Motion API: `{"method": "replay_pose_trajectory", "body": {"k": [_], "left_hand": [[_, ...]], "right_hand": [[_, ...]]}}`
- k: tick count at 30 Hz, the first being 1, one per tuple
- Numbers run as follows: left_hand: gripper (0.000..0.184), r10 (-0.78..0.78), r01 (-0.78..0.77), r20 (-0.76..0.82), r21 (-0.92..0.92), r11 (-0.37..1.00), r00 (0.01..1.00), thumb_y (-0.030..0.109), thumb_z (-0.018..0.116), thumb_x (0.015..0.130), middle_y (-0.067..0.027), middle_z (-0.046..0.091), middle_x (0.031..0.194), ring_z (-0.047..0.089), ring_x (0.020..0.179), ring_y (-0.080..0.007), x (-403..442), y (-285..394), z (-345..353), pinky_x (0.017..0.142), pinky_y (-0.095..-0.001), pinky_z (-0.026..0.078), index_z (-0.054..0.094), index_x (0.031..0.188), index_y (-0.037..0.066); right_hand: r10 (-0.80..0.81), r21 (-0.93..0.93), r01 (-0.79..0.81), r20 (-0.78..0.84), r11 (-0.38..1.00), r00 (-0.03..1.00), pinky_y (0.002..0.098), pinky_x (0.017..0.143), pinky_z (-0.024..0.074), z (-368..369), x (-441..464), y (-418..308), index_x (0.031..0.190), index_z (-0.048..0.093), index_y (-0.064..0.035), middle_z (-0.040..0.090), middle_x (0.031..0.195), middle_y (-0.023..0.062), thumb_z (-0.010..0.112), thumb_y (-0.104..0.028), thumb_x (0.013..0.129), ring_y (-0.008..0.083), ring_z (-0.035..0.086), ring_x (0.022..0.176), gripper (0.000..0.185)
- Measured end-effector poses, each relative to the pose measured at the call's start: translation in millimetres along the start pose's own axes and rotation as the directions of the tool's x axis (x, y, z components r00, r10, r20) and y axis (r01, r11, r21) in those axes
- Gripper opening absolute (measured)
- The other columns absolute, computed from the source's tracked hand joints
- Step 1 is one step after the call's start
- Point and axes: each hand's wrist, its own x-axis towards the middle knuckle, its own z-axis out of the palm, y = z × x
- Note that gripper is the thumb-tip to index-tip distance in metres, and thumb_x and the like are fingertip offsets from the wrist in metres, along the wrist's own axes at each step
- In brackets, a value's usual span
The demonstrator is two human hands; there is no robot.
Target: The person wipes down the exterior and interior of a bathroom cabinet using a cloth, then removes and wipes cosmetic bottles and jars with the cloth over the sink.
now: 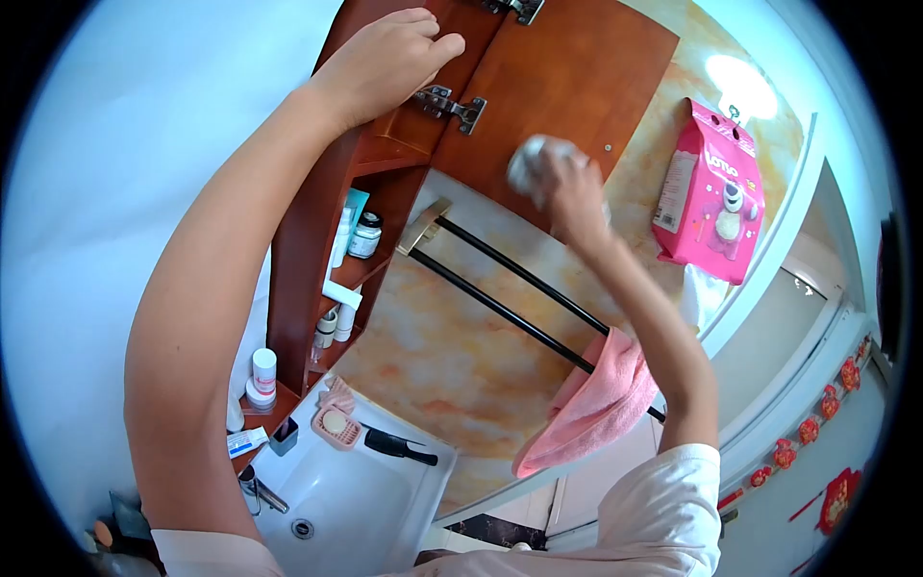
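Observation:
My left hand (392, 63) is raised at the upper part of a brown wooden cabinet (317, 240), its fingers curled in. What it grips, if anything, I cannot make out. The cabinet door (562, 91) stands open on metal hinges (452, 106), just right of that hand. Against the lower part of this door is my right hand (574, 188), blurred by motion and closed on a bunched whitish-grey cloth (525, 168).
Bottles and a dark-lidded jar (365, 236) stand on the cabinet's shelves. Below are a white sink (385, 510), a soap dish (336, 426) and a black-handled item (399, 446). A pink towel (596, 399) hangs on a black rail (500, 308). A pink tissue pack (713, 197) hangs at right.

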Motion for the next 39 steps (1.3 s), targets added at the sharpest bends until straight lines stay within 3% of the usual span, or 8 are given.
{"method": "replay_pose_trajectory", "body": {"k": [5,11,13,18,27,32,37,39], "left_hand": [[0.008,-0.015,0.015,-0.004,-0.01,1.0,1.0,0.007,0.059,0.085,-0.0128,0.055,0.082,0.056,0.09,-0.0323,1,-1,-2,0.085,-0.0407,0.046,0.052,0.088,0.005],[0.009,0.068,-0.068,-0.013,-0.006,0.998,0.998,0.008,0.059,0.086,-0.0134,0.056,0.083,0.057,0.092,-0.0324,4,0,-6,0.09,-0.0406,0.045,0.051,0.09,0.005],[0.007,0.074,-0.074,0.0,0.015,0.997,0.997,0.007,0.058,0.081,-0.0119,0.055,0.071,0.058,0.077,-0.0291,10,8,-16,0.082,-0.0376,0.046,0.052,0.08,0.005],[0.011,0.056,-0.057,-0.057,-0.02,0.998,0.997,0.006,0.06,0.084,-0.0126,0.055,0.084,0.056,0.091,-0.0314,3,3,-9,0.09,-0.0393,0.045,0.052,0.091,0.005],[0.008,0.083,-0.082,-0.016,0.022,0.996,0.996,0.007,0.058,0.081,-0.0117,0.054,0.069,0.057,0.075,-0.0298,10,7,-14,0.081,-0.0384,0.046,0.051,0.078,0.006],[0.009,0.08,-0.081,-0.04,-0.027,0.996,0.996,0.007,0.058,0.082,-0.0112,0.052,0.069,0.056,0.075,-0.0295,9,6,-15,0.08,-0.0386,0.046,0.05,0.078,0.006],[0.011,0.046,-0.047,-0.027,-0.039,0.998,0.999,0.007,0.06,0.085,-0.0136,0.057,0.087,0.056,0.095,-0.0325,3,4,-10,0.091,-0.0413,0.045,0.052,0.092,0.004],[0.01,0.05,-0.053,-0.065,-0.039,0.998,0.997,0.007,0.058,0.082,-0.0113,0.052,0.07,0.056,0.076,-0.0294,9,7,-13,0.08,-0.0386,0.046,0.049,0.077,0.006]], "right_hand": [[-0.129,0.152,0.129,-0.009,0.98,0.992,0.0407,0.086,0.0432,-16,-21,18,0.118,0.065,-0.0163,0.05,0.13,0.0086,0.057,-0.016,0.079,0.027,0.05,0.108,0.04],[0.279,0.032,-0.28,-0.25,0.959,0.927,0.0413,0.092,0.0447,-8,55,80,0.124,0.061,-0.0179,0.055,0.126,0.0082,0.059,-0.007,0.077,0.0292,0.053,0.105,0.048],[0.242,-0.006,-0.252,-0.252,0.968,0.937,0.0417,0.093,0.0437,6,37,64,0.125,0.061,-0.0188,0.054,0.127,0.0081,0.059,-0.008,0.078,0.0296,0.053,0.107,0.048],[-0.161,0.24,0.156,0.001,0.958,0.987,0.0484,0.097,0.0391,-11,-65,-11,0.118,0.066,-0.0182,0.049,0.138,0.0094,0.057,-0.016,0.079,0.0288,0.05,0.118,0.04],[0.191,0.041,-0.187,-0.295,0.981,0.936,0.0399,0.091,0.0417,-1,28,60,0.119,0.063,-0.0177,0.055,0.128,0.0075,0.055,-0.016,0.082,0.0268,0.052,0.111,0.038],[0.007,0.181,0.003,-0.058,0.983,0.998,0.0405,0.089,0.0403,-21,-72,-1,0.113,0.067,-0.0181,0.052,0.135,0.0065,0.057,-0.018,0.081,0.0264,0.051,0.116,0.034],[0.134,0.145,-0.135,0.017,0.98,0.991,0.0396,0.083,0.0415,-46,-85,27,0.115,0.067,-0.0182,0.055,0.129,0.0047,0.058,-0.015,0.08,0.0246,0.054,0.109,0.037],[0.158,0.056,-0.156,-0.035,0.986,0.987,0.0383,0.078,0.0423,-49,-63,40,0.115,0.067,-0.0176,0.055,0.126,0.0064,0.058,-0.015,0.079,0.025,0.054,0.101,0.038]]}}
